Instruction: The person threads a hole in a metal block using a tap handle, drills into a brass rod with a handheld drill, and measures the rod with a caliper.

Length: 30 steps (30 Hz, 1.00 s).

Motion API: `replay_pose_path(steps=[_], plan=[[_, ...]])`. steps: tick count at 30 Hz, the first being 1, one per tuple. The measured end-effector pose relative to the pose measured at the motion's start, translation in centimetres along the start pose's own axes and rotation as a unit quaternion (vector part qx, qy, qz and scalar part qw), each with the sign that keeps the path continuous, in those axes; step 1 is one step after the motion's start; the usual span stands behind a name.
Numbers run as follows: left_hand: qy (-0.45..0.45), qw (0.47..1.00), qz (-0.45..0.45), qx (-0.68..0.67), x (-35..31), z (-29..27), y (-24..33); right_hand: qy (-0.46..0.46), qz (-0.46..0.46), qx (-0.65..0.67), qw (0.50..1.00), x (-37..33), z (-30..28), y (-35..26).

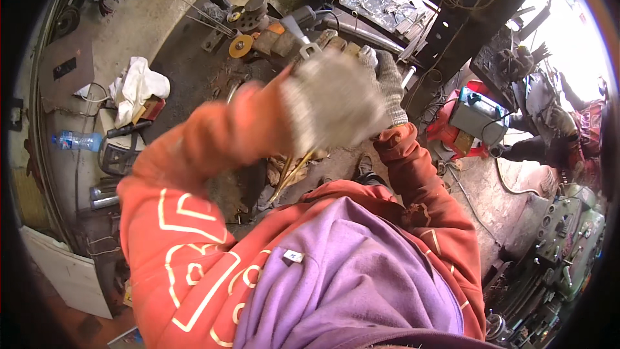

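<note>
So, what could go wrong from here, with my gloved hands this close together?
Your left hand is blurred and partly overlaps your right hand in this view, so a misjudged movement might knock them together. The yellow disc lies among the clutter ahead and could be bumped by a wide reach. The dark cable on the floor to your right might trip someone.
</note>
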<state>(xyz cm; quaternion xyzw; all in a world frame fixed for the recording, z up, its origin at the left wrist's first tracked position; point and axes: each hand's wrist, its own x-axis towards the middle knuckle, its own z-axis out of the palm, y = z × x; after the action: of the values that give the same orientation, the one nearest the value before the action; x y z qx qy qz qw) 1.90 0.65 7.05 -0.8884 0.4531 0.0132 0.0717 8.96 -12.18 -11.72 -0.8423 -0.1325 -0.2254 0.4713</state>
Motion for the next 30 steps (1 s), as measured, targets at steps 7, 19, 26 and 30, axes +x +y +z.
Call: replay_pose_path(steps=[7,19,26,30], plan=[[0.057,0.986,-0.143,0.070,-7.6,1.2,-10.5,-0.060,0.157,0.178,0.970,0.0,-1.5,-0.8],[-0.365,0.930,0.015,-0.046,-2.1,-3.3,-3.7,-0.034,0.121,0.147,0.981,0.3,-0.9,-0.7],[-0.166,0.946,-0.273,-0.064,-2.5,-3.6,-7.3,-0.057,0.153,0.110,0.980,0.4,-1.0,-0.1],[0.094,0.965,-0.244,-0.036,-3.5,-1.3,-8.3,-0.035,0.125,0.124,0.984,0.4,-1.1,-0.4]])
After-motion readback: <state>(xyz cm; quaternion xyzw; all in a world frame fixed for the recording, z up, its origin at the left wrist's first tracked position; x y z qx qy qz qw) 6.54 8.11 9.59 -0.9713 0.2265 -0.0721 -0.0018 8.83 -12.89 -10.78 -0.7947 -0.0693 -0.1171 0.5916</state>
